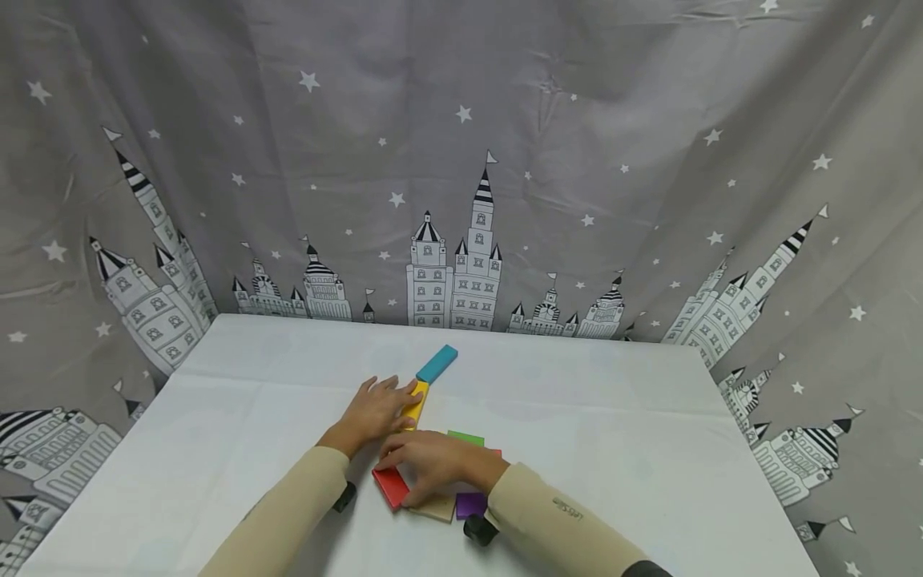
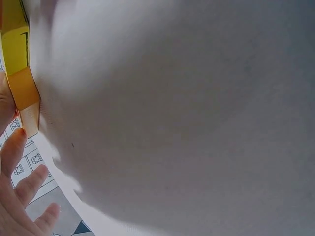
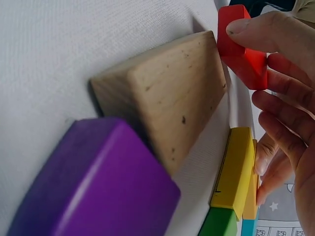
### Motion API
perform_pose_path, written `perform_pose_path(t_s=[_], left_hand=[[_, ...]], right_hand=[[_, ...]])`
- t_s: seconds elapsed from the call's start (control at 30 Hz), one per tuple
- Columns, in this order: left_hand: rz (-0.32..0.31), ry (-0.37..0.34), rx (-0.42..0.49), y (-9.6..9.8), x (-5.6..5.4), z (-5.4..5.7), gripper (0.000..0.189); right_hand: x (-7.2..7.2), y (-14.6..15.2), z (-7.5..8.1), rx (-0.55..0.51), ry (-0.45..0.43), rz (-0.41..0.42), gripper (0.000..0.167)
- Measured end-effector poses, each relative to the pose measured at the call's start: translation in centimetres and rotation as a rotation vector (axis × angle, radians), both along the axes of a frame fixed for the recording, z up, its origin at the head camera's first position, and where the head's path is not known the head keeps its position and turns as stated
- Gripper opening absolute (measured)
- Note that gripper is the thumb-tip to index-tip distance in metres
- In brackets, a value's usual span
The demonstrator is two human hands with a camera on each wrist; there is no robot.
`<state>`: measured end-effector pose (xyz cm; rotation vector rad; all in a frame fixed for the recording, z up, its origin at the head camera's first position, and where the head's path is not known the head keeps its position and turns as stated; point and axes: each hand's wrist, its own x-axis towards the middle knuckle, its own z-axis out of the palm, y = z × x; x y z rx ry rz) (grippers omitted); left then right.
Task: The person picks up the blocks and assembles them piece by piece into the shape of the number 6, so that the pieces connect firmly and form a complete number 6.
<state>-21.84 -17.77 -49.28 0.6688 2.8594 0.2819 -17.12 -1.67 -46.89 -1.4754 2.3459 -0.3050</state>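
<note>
1. Fingers (image 3: 285, 83) of the right hand (image 1: 436, 458) pinch the red block (image 1: 392, 487), thumb against one face and fingertips against the opposite side. It cannot be told whether the block bears on the table (image 1: 613, 425).
2. Left hand, with fingers spread: the left hand (image 1: 371, 413) lies farther out than the right, its thumb and index finger touching the orange-yellow block (image 1: 415, 409).
3. Blue block (image 1: 437, 365): lies beyond the orange-yellow block, its near end meeting that block's far end.
4. Yellow block (image 3: 234, 167): lies alongside the orange-yellow block, as seen from the right wrist; from the head view, the right hand covers it.
5. Green block (image 1: 465, 437): right of the hands, mostly hidden from above; the right wrist view shows it next to the yellow block.
6. Wooden block (image 1: 435, 508): on the near side, just right of the red block.
7. Purple block (image 1: 470, 505): just right of the wooden block, partly covered by the right sleeve (image 1: 562, 525).
8. Background: a grey curtain (image 1: 548, 96) printed with stars and castles hangs at the table's far edge.
</note>
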Motion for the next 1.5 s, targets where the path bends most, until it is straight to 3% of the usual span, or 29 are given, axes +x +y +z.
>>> perform_pose_path(t_s=[0.4,0.63,0.87,1.1,1.5], left_hand=[[0.000,0.002,-0.016,0.0,0.0,0.1,0.055],[-0.005,0.003,-0.014,0.2,0.0,0.1,0.055],[0.003,0.007,-0.024,0.2,0.0,0.1,0.055],[0.009,-0.003,-0.029,0.2,-0.1,0.1,0.055],[0.005,0.006,-0.013,0.2,0.1,0.2,0.056]], right_hand=[[0.1,-1.1,-0.7,0.027,0.038,0.024,0.053],[0.3,-1.2,-0.7,0.059,0.009,0.009,0.053],[0.6,-1.5,-1.0,0.031,0.028,0.008,0.053],[1.2,-1.9,-1.1,0.041,0.055,-0.046,0.050],[1.0,-1.5,-1.0,0.038,0.060,-0.019,0.051]])
